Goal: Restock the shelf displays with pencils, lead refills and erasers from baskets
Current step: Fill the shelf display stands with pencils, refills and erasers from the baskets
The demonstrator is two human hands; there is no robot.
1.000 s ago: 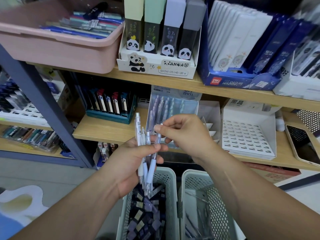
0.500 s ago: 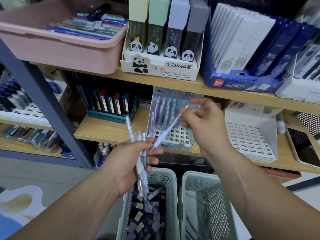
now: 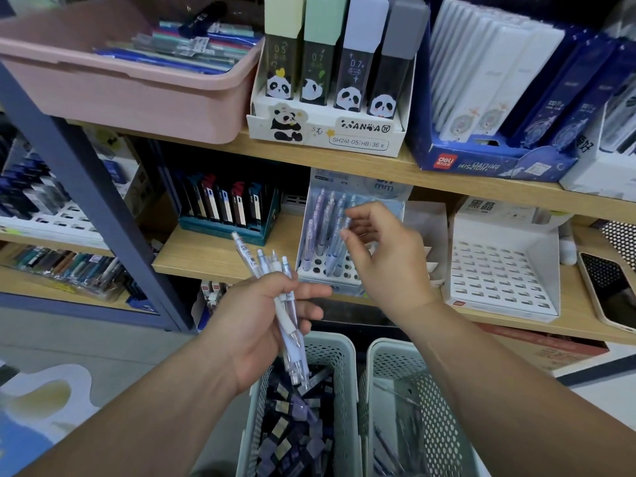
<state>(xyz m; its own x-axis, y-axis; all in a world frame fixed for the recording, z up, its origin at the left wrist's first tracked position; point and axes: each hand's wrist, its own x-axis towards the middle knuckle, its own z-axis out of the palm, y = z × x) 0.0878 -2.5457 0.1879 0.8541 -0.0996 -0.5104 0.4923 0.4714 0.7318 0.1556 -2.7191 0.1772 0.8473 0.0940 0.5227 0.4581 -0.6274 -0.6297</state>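
Head view: we've got the left hand (image 3: 254, 325) wrapped round a bunch of pencils (image 3: 289, 333). Their long axis slants from upper left to lower right, caps up toward the shelf (image 3: 213, 256), tips down over the left basket (image 3: 339, 352). The right hand (image 3: 389, 263) is at the pencil display (image 3: 320, 270), fingers loosely curled by one pencil's cap; we cannot tell if it pinches. Display pencils stand tips down, leaning back.

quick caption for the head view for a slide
Left hand grips pencils above a basket while the right hand hovers at the shelf's pencil display.
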